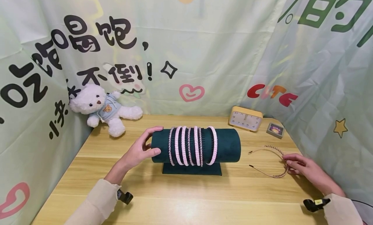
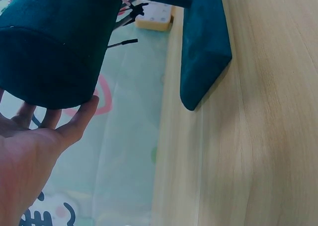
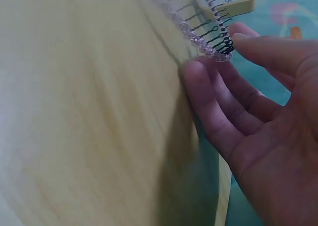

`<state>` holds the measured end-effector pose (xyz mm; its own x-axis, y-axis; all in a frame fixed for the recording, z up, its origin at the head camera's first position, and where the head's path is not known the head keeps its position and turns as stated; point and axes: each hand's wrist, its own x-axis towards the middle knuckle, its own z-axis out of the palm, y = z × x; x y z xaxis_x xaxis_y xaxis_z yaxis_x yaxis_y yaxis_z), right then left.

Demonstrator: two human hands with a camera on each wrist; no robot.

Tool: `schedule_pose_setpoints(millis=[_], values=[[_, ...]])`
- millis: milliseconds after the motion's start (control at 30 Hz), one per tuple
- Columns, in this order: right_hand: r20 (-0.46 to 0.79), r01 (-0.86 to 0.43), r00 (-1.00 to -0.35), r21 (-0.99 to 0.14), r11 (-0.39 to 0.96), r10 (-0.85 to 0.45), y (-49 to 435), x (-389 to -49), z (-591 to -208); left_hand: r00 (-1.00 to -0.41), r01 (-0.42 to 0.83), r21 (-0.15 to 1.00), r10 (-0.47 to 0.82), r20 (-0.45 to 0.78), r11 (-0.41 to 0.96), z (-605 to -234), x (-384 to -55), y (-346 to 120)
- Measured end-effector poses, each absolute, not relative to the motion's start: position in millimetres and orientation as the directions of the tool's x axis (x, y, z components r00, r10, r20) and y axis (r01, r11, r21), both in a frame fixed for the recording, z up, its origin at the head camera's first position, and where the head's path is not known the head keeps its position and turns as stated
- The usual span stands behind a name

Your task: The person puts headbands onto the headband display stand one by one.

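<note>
A dark green, velvety headband stand (image 1: 227, 146) stands mid-table, its roll ringed by several pink and beaded headbands (image 1: 183, 146). My left hand (image 1: 147, 144) grips the roll's left end, thumb in front and fingers behind. The left wrist view shows that hand's fingertips (image 2: 85, 112) along the rim of the stand's round end (image 2: 44, 69). To the right of the stand is a thin beaded headband (image 1: 279, 176), its two dark tips pointing left. My right hand (image 1: 306, 170) pinches its curved top. Close up, the toothed headband (image 3: 198, 39) sits between thumb and fingers.
A white teddy bear (image 1: 109, 108) in a blue top sits at the back left. At the back right are a yellow clock (image 1: 245, 118) and a small grey box (image 1: 275, 130). Printed curtains (image 1: 163, 98) enclose the wooden table (image 1: 186, 199) behind and at both sides.
</note>
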<state>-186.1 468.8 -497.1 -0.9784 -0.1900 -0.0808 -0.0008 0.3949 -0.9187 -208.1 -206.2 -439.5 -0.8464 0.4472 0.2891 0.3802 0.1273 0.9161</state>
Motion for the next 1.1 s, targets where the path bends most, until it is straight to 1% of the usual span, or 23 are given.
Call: schedule_pose_setpoints(millis=[167,333,400,567,667,767,967,1100], values=[[-0.075,0.019,-0.972,-0.969,0.247,-0.222,469.8,-184.9,-495.7,-0.846,0.381,0.916,0.447,0.291,0.126,-439.4,-208.0,-205.8],[-0.040,-0.006,-0.976,-0.978,0.210,-0.216,468.3,-184.9,-492.5,-0.844,0.385,0.915,0.448,0.296,0.120,-439.9,-208.2,-205.6],[-0.047,-0.004,-0.977,-0.971,0.238,-0.208,467.1,-185.1,-489.5,-0.842,0.386,0.915,0.449,0.298,0.116,-440.2,-208.2,-205.5],[-0.058,0.005,-0.976,-0.969,0.248,-0.209,462.2,-184.9,-478.6,-0.842,0.384,0.916,0.450,0.297,0.114,-440.9,-208.4,-205.4],[-0.023,-0.021,-0.969,-0.984,0.176,-0.246,457.5,-185.7,-472.6,-0.843,0.383,0.917,0.449,0.296,0.114,-440.8,-208.6,-205.3],[0.019,-0.058,-0.959,-0.989,0.133,-0.282,450.7,-187.0,-466.5,-0.842,0.384,0.916,0.450,0.298,0.112,-440.8,-208.5,-205.3],[0.069,-0.121,-0.945,-0.982,0.143,-0.321,434.7,-189.0,-450.8,-0.841,0.386,0.916,0.451,0.299,0.113,-440.8,-208.2,-205.6],[0.074,-0.142,-0.947,-0.969,0.203,-0.313,424.8,-188.0,-440.5,-0.842,0.386,0.915,0.449,0.298,0.115,-440.5,-208.1,-205.9]])
